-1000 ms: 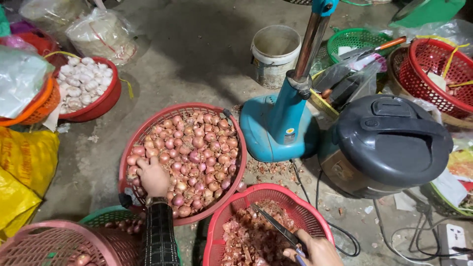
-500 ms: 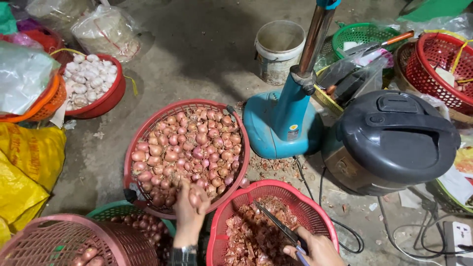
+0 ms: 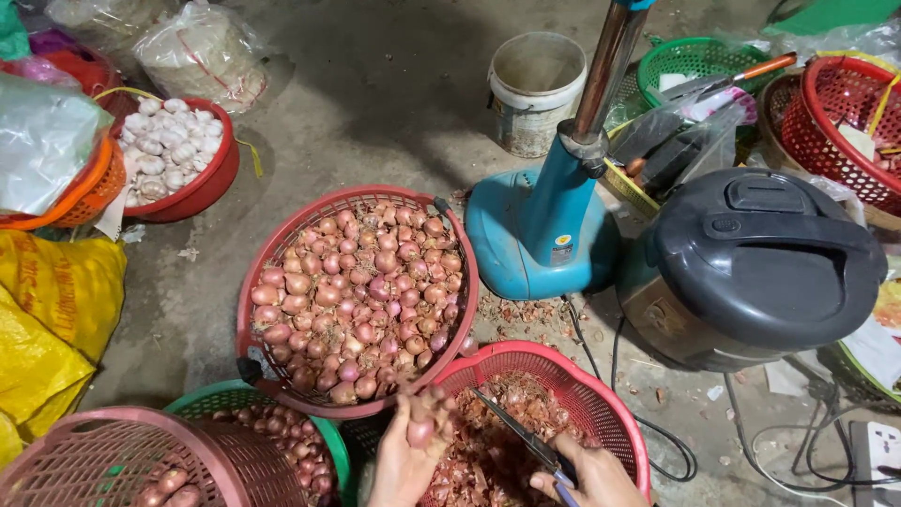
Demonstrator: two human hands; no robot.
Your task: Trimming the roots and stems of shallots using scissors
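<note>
Your left hand (image 3: 405, 451) clamps a shallot (image 3: 421, 431) over the peel basket (image 3: 615, 399) at bottom centre, so scraps drop in; your right hand (image 3: 587, 477) grips the knife (image 3: 514, 428).

Bags and one sticker on a market floor.
Clear bag (image 3: 202, 52) top left, knotted, pale stuff inside, just behind the red bowl of white bulbs. Milky bag (image 3: 42, 141) at left edge, lying in an orange basket. Yellow sack (image 3: 56, 310) lower left, crumpled, faint red print, beside the pink basket. Small sticker (image 3: 561, 250) on the blue fan base, white and yellow rectangle, centre. Clear wrap (image 3: 685, 131) over dark items, upper right, between green and red baskets. Paper scraps (image 3: 887, 343) at right edge, white, partly hidden. No screens or signs.
</note>
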